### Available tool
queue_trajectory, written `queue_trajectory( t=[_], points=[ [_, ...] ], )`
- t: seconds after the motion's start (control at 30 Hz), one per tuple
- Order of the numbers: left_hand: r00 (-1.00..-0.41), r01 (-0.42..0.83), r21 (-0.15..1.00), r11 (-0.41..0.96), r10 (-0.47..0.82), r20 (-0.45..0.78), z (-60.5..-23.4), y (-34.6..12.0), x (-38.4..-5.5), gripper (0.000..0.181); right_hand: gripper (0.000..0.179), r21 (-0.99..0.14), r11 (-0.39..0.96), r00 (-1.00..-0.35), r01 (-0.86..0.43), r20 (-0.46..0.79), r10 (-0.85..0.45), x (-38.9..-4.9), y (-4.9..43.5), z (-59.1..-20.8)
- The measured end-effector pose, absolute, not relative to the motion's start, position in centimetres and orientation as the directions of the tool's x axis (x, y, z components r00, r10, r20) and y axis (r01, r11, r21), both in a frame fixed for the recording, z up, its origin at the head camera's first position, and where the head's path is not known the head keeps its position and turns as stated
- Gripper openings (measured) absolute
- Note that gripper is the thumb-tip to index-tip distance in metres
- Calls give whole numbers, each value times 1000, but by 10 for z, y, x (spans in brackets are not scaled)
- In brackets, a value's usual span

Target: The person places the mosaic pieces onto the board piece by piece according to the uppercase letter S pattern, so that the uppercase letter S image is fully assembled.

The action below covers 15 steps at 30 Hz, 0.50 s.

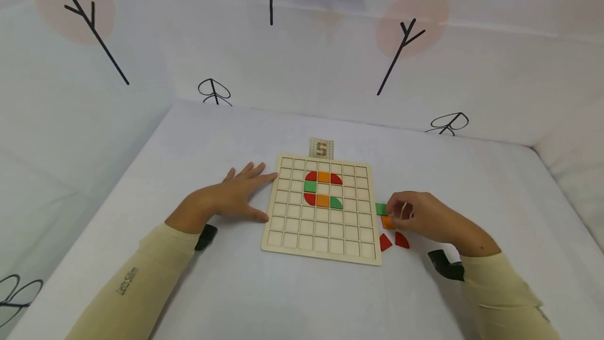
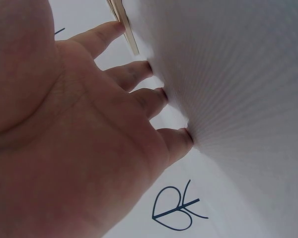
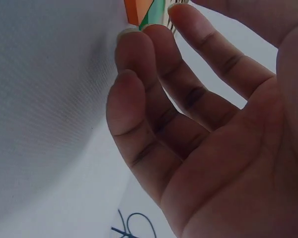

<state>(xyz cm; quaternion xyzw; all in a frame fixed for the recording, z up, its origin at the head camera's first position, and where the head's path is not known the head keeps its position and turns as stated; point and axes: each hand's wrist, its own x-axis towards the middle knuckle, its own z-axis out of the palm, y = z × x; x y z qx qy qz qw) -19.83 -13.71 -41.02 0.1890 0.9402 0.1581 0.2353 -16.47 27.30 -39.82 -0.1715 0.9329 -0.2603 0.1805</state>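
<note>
A pale wooden grid board [image 1: 292, 224] lies on the white cloth. Red, orange and green pieces [image 1: 323, 201] sit in several of its cells, forming a C-like shape. My left hand [image 1: 236, 193] is spread flat, with thumb and index finger at the board's left edge. Right of the board, my right hand [image 1: 422, 216] hovers with bent fingers and thumb apart, over a green square tile [image 1: 381, 209] and an orange square tile [image 1: 388, 222]. In the right wrist view, the orange tile [image 3: 137, 10] shows just past the fingertips; nothing visible is held.
A small pattern card [image 1: 321, 149] marked with an S-like figure stands at the board's far edge. Two red pieces, a squarish one [image 1: 385, 242] and a quarter-round one [image 1: 402, 240], lie below the right hand. White printed cloth [image 1: 302, 62] rises behind the table.
</note>
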Motion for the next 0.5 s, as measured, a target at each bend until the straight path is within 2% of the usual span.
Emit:
queue_trajectory(
  t=[0.5],
  points=[
    [-818, 279, 383, 880, 427, -385, -411, -137, -199, 103, 24, -546, 811, -864, -211, -284, -416, -167, 274, -406]
  ],
)
